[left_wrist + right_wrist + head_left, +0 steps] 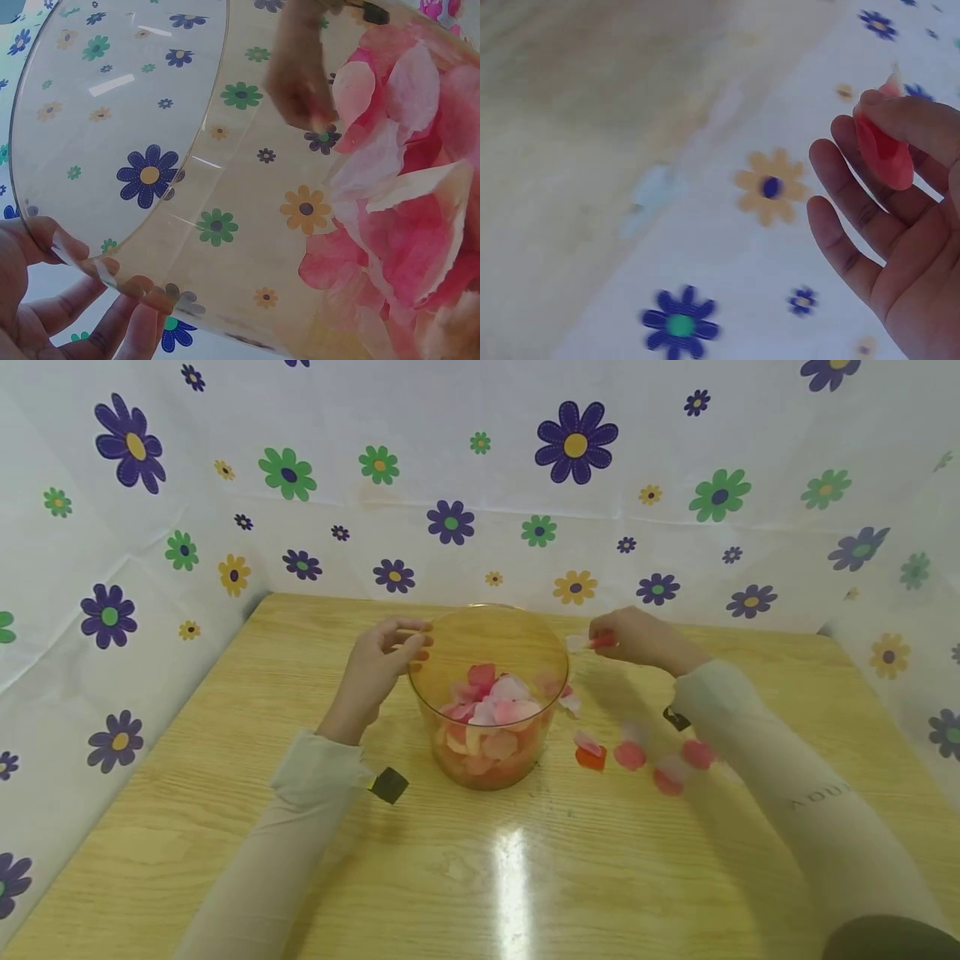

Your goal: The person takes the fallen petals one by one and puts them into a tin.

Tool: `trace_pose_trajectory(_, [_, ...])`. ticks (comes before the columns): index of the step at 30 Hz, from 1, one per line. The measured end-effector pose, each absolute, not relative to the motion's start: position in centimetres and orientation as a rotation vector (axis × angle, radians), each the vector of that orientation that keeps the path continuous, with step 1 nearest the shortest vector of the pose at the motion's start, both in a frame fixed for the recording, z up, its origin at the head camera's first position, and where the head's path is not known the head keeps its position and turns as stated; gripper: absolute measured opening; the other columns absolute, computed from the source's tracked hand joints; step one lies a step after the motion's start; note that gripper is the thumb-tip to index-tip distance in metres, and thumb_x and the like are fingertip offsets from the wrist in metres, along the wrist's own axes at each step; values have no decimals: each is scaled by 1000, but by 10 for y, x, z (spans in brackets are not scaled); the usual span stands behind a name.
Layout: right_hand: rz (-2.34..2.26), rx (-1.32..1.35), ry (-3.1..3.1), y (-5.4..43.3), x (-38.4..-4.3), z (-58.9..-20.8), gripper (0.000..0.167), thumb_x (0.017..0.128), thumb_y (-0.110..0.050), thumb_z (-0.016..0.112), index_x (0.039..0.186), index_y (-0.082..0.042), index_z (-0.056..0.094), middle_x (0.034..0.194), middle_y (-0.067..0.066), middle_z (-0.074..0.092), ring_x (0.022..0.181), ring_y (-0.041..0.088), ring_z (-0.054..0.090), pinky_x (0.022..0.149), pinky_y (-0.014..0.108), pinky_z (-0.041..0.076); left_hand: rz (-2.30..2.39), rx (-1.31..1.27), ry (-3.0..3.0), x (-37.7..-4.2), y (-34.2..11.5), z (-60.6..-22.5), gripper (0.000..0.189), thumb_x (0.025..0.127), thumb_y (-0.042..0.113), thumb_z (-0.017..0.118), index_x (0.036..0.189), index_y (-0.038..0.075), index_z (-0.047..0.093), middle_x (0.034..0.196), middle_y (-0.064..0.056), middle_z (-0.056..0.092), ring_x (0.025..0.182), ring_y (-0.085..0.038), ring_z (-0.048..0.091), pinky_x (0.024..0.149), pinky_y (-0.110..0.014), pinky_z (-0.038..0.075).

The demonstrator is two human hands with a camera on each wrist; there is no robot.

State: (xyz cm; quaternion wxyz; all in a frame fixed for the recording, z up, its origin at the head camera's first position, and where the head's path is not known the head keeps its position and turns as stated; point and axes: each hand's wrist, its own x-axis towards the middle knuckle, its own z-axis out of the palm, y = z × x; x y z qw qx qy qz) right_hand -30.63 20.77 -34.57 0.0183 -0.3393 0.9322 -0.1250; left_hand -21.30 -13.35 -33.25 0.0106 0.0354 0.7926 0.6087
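Note:
A clear amber plastic bucket point(442, 693) stands upright on the table, partly filled with pink, white and red flower petals point(495, 697). My left hand point(371, 672) is at the left side of its rim; in the left wrist view the thumb and bent fingertips point(139, 286) touch along the edge, spread apart. To the right of the bucket, near rim height, my right hand point(633, 637) pinches a red petal point(885, 150) with a pale tip between thumb and index finger. The other fingers of that hand are spread and loosely bent.
Several loose petals point(667, 775) lie on the wooden table point(420, 877) to the right of the bucket, with a red and pink one point(591, 756) nearer it. A white cloth point(480, 552) printed with flowers stands behind the table and along both sides.

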Motion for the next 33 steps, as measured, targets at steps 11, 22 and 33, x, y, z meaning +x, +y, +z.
trace_pose_trajectory(11, [-620, -1278, 2992, 163, -250, -262, 16, 83, -8, 68, 99, -5, 66, 93, 8, 68, 83, 21, 59, 83, 37, 51, 1904, 107, 2470, -214, -134, -332, 33, 97, 18, 47, 126, 2, 52, 123, -19, 56, 111, -37, 56, 84, -23, 51])
trace_pose_trajectory(22, [-544, -1422, 2834, 126, -224, -267, 20, 83, -14, 70, 101, -9, 65, 95, 1, 67, 88, 16, 60, 85, 31, 51, 1910, 106, 2461, -213, -133, -334, 33, 97, 18, 47, 125, 2, 52, 123, -20, 56, 110, -37, 56, 90, -30, 50])
trace_pose_trajectory(33, [-591, -1422, 2829, 137, -224, -267, 27, 83, -15, 69, 110, -9, 64, 103, 4, 65, 96, 19, 59, 89, 35, 49, 1907, 107, 2463, -214, -133, -333, 34, 97, 19, 47, 127, 2, 51, 124, -20, 56, 110, -37, 56, 94, -36, 49])
